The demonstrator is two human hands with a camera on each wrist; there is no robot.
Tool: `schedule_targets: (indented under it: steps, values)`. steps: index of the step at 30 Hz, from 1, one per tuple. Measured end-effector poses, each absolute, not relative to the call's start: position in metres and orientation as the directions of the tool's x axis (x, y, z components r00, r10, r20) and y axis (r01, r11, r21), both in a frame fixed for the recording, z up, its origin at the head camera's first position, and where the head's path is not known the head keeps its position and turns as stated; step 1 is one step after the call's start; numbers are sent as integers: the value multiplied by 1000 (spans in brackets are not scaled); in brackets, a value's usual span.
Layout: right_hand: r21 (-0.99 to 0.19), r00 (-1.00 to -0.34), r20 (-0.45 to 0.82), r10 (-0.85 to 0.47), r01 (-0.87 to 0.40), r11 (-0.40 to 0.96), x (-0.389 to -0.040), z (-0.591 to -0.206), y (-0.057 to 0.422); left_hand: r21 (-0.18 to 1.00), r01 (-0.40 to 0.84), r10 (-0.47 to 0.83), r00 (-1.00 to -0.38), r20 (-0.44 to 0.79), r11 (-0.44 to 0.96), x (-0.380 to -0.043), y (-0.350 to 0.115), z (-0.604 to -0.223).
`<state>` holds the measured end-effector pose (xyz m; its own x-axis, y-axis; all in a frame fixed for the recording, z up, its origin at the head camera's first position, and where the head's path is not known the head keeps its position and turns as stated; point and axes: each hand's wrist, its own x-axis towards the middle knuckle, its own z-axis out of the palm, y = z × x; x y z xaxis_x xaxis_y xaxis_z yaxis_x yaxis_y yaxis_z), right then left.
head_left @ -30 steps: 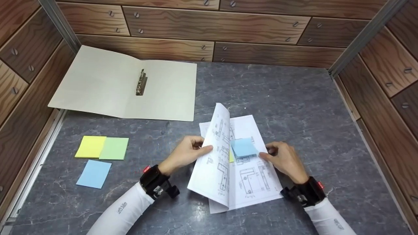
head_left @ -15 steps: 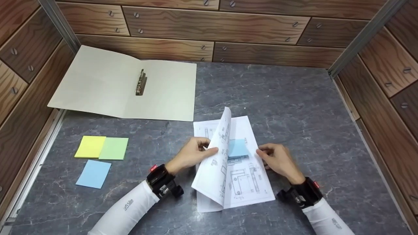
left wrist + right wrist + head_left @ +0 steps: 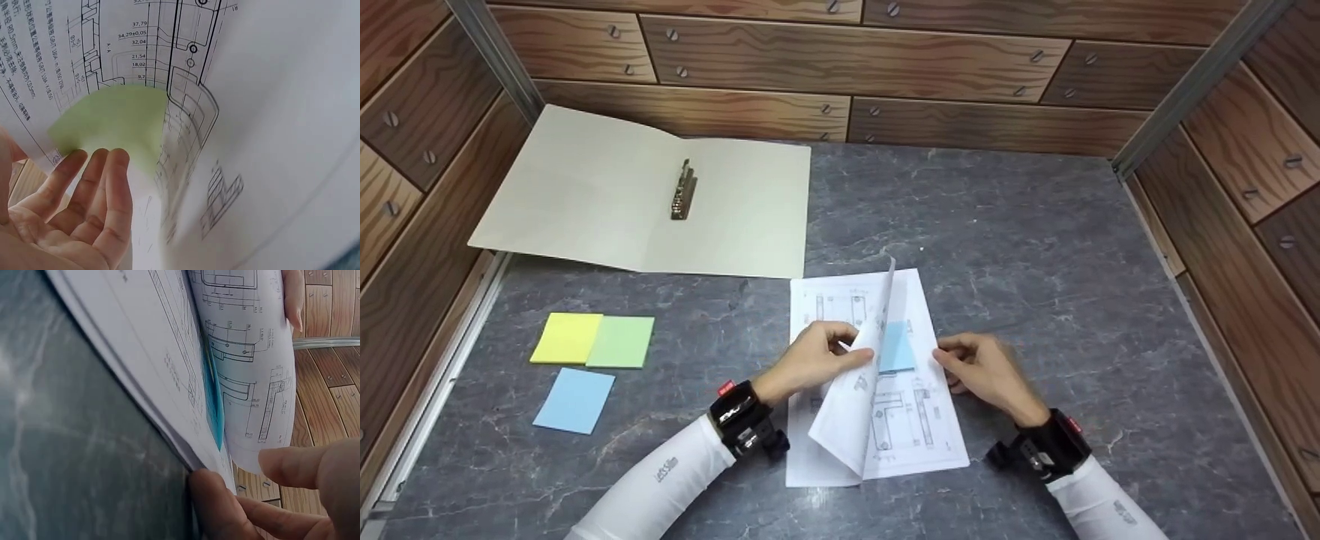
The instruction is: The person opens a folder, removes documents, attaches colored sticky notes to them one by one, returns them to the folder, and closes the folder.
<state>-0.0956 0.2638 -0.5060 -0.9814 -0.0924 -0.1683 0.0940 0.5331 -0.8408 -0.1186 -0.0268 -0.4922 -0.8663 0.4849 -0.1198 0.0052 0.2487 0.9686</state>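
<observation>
Printed drawing sheets (image 3: 922,442) lie on the grey tabletop in front of me. My left hand (image 3: 817,356) pinches a lifted, curling sheet (image 3: 840,427), thumb on its near face. In the left wrist view a green sticky note (image 3: 115,121) is on a sheet, right by the left fingertips. A blue sticky note (image 3: 896,349) is on the sheet at right, partly covered by the curl. My right hand (image 3: 982,367) holds the right edge of the sheets between thumb and fingers. The right wrist view shows the blue note's edge (image 3: 215,410) between pages.
An open cream folder (image 3: 735,210) with a metal clip (image 3: 682,191) lies at the back left. Yellow (image 3: 568,337), green (image 3: 620,341) and blue (image 3: 575,400) sticky pads lie at the left. Wood-patterned walls (image 3: 960,67) enclose the table.
The sheets have slid left, with the right hand following their edge. My left hand has moved right with the curling sheet, which stands steeper and shows more page on its left.
</observation>
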Motion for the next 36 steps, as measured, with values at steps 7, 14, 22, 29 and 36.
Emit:
schedule_targets:
  steps: [7,14,22,29,36]
  values:
    - [-842,-982,-160,-95,86,532,-95,-507,264,962,54,506,-857,-92,266,-116,-19,-498]
    - [-809,-993,-88,-80,25,588,-96,-501,262,953,91,543,-835,-85,289,-115,-14,-500]
    - [-924,-962,-146,-229,49,379,-99,-494,242,939,106,538,-838,-94,329,-115,-8,-502]
    - [-943,-935,-218,-282,127,307,-109,-491,233,926,142,563,-822,-87,350,-114,-7,-503]
    - [-942,-929,-253,-271,173,286,-120,-491,232,904,178,591,-801,-97,389,-111,-8,-504]
